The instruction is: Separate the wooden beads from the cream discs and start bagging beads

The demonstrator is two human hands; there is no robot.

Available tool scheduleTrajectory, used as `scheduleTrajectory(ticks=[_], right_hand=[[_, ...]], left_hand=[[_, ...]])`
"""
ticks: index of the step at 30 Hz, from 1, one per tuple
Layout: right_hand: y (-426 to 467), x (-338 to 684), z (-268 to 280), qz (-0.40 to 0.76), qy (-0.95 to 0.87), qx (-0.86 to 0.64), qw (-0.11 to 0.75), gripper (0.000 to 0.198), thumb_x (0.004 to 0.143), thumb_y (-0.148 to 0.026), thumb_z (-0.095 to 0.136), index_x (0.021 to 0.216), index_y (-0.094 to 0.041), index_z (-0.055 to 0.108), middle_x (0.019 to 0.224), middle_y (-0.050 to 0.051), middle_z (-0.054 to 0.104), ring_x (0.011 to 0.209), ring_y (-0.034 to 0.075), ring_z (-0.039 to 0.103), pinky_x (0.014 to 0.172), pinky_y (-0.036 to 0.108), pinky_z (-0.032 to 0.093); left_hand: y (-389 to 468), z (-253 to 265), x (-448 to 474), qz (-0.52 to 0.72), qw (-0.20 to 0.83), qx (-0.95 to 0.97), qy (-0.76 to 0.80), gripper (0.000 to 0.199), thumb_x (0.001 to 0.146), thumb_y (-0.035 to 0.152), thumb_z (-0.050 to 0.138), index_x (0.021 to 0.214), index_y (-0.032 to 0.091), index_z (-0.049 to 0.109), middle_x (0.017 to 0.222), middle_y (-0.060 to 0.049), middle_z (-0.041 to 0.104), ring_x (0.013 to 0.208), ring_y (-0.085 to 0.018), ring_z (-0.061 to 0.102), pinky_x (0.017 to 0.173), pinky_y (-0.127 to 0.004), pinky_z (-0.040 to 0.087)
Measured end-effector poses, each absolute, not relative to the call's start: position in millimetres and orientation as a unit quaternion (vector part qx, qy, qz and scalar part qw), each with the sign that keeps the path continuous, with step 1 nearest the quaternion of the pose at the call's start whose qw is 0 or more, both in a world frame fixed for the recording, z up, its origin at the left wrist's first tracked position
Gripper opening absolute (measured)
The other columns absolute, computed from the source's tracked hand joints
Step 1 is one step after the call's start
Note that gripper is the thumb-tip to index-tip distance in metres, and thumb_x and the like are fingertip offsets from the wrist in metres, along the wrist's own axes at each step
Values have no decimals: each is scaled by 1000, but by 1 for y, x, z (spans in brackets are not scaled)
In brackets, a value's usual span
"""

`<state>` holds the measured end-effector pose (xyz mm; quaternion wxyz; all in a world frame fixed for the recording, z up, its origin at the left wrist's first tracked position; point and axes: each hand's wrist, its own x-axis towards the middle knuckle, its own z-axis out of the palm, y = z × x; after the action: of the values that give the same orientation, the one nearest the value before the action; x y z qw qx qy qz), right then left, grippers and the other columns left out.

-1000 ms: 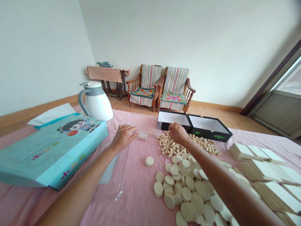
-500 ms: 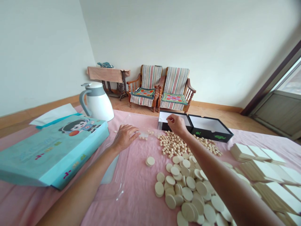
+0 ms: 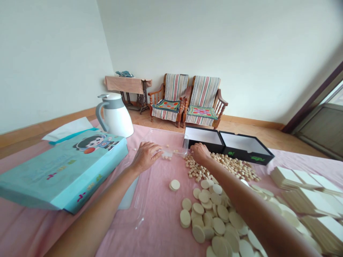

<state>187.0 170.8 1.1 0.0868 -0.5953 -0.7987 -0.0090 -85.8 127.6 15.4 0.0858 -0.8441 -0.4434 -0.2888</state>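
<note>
My left hand (image 3: pixel 147 156) lies at the near left end of a clear plastic box (image 3: pixel 169 136), fingers stretched to the right and the thumb apart from them. A few small wooden beads (image 3: pixel 166 158) show by its fingertips, in or beside the box. My right hand (image 3: pixel 199 153) is down at the far left side of a heap of wooden beads (image 3: pixel 235 165), in front of a black box with a white inside (image 3: pixel 204 135). Its fingers are curled, and their tips are hidden, so whatever they hold cannot be made out.
Round wooden discs (image 3: pixel 218 225) are heaped in front, with a small stack (image 3: pixel 175 185) apart. Square wooden pieces (image 3: pixel 312 200) stand in stacks at right. A second black box (image 3: pixel 242 144), a turquoise box (image 3: pixel 64 171), a white jug (image 3: pixel 118 119) and a clear lid-like tray (image 3: pixel 139 210) share the pink cloth.
My right hand has come down from in front of the black box to the bead heap. The left hand stays by the clear box. The view has shifted slightly.
</note>
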Motion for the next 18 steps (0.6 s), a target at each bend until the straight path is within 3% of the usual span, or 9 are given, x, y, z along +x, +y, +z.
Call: scheduleTrajectory(ticks=[10, 14, 18], right_hand=[[165, 191, 39, -19, -739, -611, 283, 22, 80, -17, 41, 93, -14, 58, 91, 9, 61, 78, 15, 56, 74, 25, 42], [161, 178, 55, 47, -767, -536, 348, 19, 79, -23, 47, 92, -17, 60, 89, 4, 64, 75, 12, 58, 71, 22, 45], [162, 182, 55, 60, -751, -552, 357, 25, 83, -26, 43, 95, -17, 63, 92, 5, 67, 75, 13, 60, 72, 24, 45]], left_hand=[[128, 15, -85, -289, 91, -843, -444, 27, 91, 41, 45, 93, 20, 63, 91, -3, 69, 88, -19, 58, 81, -35, 34], [127, 15, -85, -292, 87, -843, -443, 29, 92, 42, 43, 93, 21, 63, 92, -3, 69, 89, -19, 59, 80, -35, 34], [126, 16, -85, -297, 89, -841, -443, 29, 91, 42, 44, 93, 21, 63, 92, -2, 69, 88, -19, 59, 81, -35, 34]])
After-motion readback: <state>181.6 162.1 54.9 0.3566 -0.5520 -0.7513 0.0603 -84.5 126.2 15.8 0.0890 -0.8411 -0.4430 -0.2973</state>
